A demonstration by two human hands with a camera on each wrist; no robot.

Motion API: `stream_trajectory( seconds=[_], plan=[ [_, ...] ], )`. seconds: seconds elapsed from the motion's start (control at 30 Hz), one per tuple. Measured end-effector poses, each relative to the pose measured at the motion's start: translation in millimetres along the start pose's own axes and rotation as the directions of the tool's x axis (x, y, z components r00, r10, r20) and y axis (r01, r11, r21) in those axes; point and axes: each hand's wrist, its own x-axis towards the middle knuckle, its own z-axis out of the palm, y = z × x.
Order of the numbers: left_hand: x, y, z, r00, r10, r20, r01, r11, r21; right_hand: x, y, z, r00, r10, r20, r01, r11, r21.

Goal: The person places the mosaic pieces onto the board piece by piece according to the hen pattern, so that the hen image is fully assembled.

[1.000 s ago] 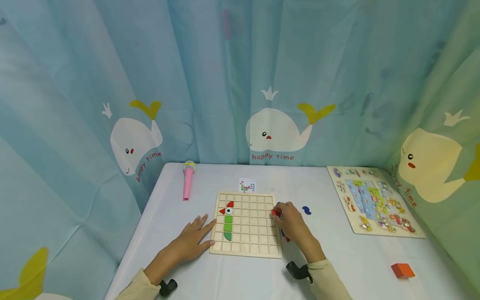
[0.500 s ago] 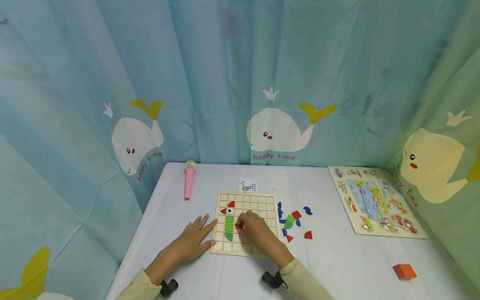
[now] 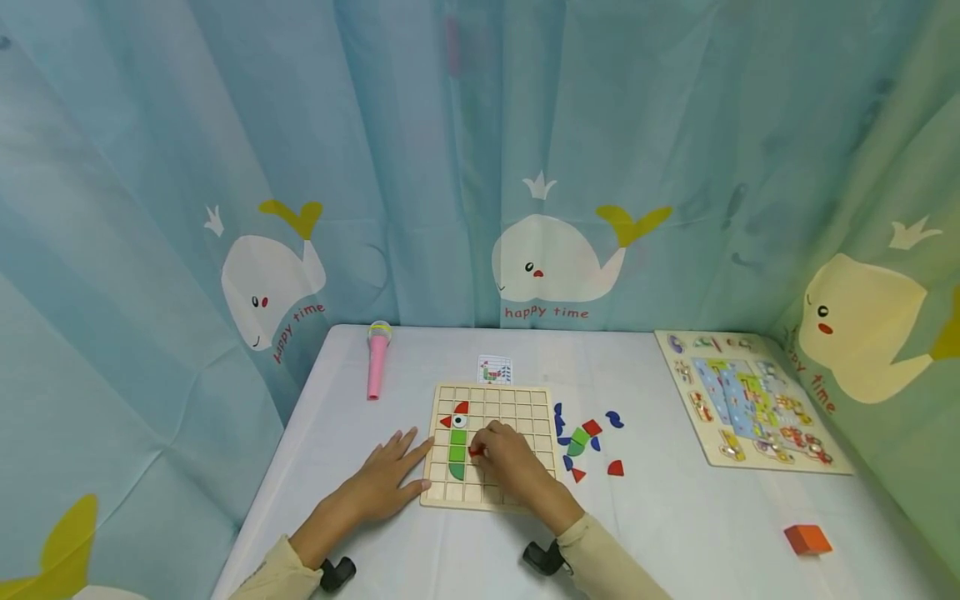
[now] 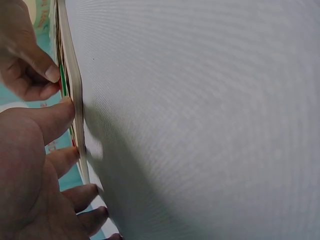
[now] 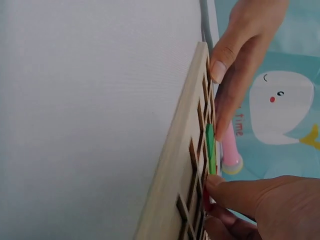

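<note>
A wooden grid board (image 3: 513, 408) lies on the table. In its left part, a red quarter-round, a red triangle, a white eye piece (image 3: 459, 422), green squares (image 3: 457, 446) and a green quarter-round form a column. My right hand (image 3: 513, 462) pinches a small red piece (image 5: 206, 197) over the cells just right of the green squares. The fingers hide most of its outline. My left hand (image 3: 384, 482) lies spread at the board's left edge, thumb and fingertips touching the rim, as the left wrist view also shows.
Loose blue, red and green pieces (image 3: 581, 437) lie right of the board. A small pattern card (image 3: 496, 370) sits behind it, a pink microphone (image 3: 376, 367) at back left. A picture puzzle board (image 3: 708, 417) and an orange block (image 3: 807, 540) are at right.
My right hand has carried the red piece from the board's right edge leftward to beside the green squares, uncovering the loose pieces. Over the last half second it barely moves. My left hand stays put.
</note>
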Motion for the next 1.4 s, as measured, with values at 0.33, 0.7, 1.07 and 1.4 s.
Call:
stream_trajectory(
  seconds=[0.33,0.7,1.07,1.4],
  plan=[
    [0.3,-0.8,1.7,1.000,-0.014,0.005,0.014,1.000,-0.002,0.1,-3.6,2.5,1.000,0.012,-0.015,-0.013,1.000,-0.025],
    [-2.6,3.0,-1.7,1.000,-0.016,-0.002,0.016,1.000,-0.014,2.2,-4.5,4.9,1.000,0.004,-0.028,-0.006,0.998,-0.061],
    [-1.1,0.1,0.7,1.000,-0.005,-0.002,0.005,1.000,-0.010,0.7,-3.0,1.6,0.998,0.057,-0.035,-0.059,0.997,-0.057],
    [-0.2,1.2,0.3,1.000,-0.010,-0.002,0.010,1.000,0.000,-3.4,6.9,-16.0,0.982,0.181,0.059,-0.182,0.983,0.011]
  ],
)
